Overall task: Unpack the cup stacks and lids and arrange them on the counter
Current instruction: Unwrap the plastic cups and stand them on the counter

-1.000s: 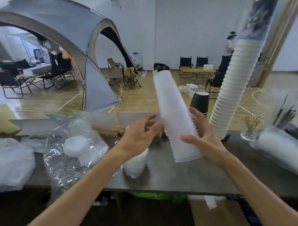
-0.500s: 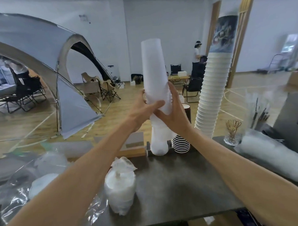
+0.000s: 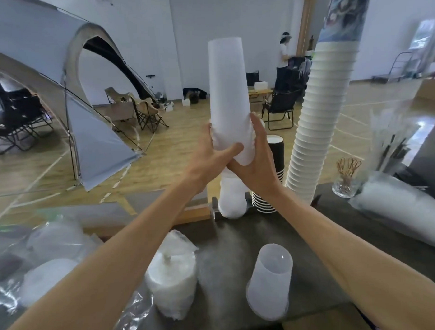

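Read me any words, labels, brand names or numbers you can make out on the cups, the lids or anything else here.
None can be read.
Tall white paper cup stack: the printed blue sleeve on top shows a picture only, blurred.
Frosted plastic cup stack, held by both hands: no print.
Bagged white lids: no label visible.

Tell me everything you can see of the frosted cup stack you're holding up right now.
The frosted cup stack is a tall column of nested translucent white plastic cups, upright, closed end on top. The left hand and right hand grip its lower end from either side. It sits above another white stack standing on the dark counter; whether they touch is hidden.
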A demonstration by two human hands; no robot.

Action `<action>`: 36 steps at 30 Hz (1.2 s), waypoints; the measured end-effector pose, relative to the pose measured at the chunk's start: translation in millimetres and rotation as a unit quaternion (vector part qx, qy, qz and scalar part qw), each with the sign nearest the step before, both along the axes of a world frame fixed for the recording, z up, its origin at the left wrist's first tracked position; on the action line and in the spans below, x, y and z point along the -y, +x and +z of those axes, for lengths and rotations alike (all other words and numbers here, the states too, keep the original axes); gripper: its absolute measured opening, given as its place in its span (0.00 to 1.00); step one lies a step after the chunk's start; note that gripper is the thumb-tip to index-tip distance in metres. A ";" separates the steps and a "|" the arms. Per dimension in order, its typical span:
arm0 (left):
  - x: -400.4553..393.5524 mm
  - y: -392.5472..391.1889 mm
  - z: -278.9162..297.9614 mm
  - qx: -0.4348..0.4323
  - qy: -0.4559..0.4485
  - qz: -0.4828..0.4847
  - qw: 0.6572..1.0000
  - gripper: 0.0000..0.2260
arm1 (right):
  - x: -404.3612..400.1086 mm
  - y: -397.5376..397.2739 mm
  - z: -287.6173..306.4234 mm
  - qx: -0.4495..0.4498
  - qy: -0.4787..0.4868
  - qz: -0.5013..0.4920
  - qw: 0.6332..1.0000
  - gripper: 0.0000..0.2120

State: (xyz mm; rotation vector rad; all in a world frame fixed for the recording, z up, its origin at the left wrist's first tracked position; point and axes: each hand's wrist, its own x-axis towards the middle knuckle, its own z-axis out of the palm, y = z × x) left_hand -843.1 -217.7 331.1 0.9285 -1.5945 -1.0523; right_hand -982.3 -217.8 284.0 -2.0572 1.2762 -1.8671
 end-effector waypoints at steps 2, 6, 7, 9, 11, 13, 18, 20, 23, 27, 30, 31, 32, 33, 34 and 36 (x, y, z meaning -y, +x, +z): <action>-3.8 -1.4 -3.2 0.018 -0.004 -0.005 1.000 0.34 | -4.4 -2.2 -6.0 0.014 0.002 -0.007 1.000 0.50; -11.7 -8.5 -9.5 0.035 -0.009 0.005 0.999 0.34 | -10.6 -7.2 -14.2 0.025 0.016 -0.014 0.999 0.51; -13.4 -10.8 -10.7 0.042 -0.012 0.010 0.999 0.35 | -12.0 -8.0 -15.6 0.028 0.015 -0.014 0.999 0.52; -16.3 -14.3 -11.4 0.051 -0.012 0.018 0.998 0.37 | -13.1 -9.2 -19.2 0.032 0.018 -0.006 0.999 0.52; -14.7 -17.3 -10.7 0.049 -0.013 0.027 0.998 0.36 | -10.7 -11.7 -19.0 0.035 0.020 0.005 0.999 0.52; -9.8 -19.7 -5.5 0.037 -0.020 0.033 0.999 0.33 | -4.0 -14.9 -12.1 0.032 0.012 0.022 0.999 0.51; 11.7 -25.4 20.6 0.019 -0.050 0.059 0.997 0.32 | 17.7 -13.0 19.1 0.060 -0.010 0.045 0.997 0.51; 17.6 -27.3 25.5 0.017 -0.053 0.066 0.996 0.31 | 26.1 -11.9 22.6 0.068 -0.015 0.048 0.996 0.52; 20.6 -29.5 21.1 0.017 -0.049 0.072 0.996 0.32 | 32.0 -12.1 18.5 0.085 -0.008 0.061 0.995 0.52; 9.7 -31.1 4.7 0.048 -0.041 0.080 0.995 0.33 | 27.2 -10.1 -2.7 0.095 0.003 0.053 0.994 0.52; -5.2 -32.7 -8.3 0.059 -0.052 0.088 0.993 0.32 | 16.3 -9.9 -19.2 0.099 0.015 0.035 0.994 0.54; -9.5 -33.1 -13.1 0.053 -0.058 0.091 0.993 0.32 | 12.2 -10.7 -22.9 0.099 0.015 0.034 0.994 0.54; -13.6 -33.7 -17.4 0.049 -0.063 0.094 0.992 0.32 | 8.2 -11.8 -25.9 0.098 0.010 0.034 0.995 0.55; -17.8 -34.8 -21.6 0.046 -0.069 0.097 0.992 0.32 | 4.1 -12.9 -27.9 0.094 0.005 0.035 0.995 0.55; -21.7 -35.9 -25.6 0.045 -0.077 0.099 0.991 0.32 | 0.2 -13.7 -29.9 0.089 0.001 0.036 0.995 0.55; -28.4 -38.7 -30.7 0.040 -0.092 0.099 0.990 0.34 | -4.9 -14.9 -34.3 0.086 0.005 0.035 0.996 0.55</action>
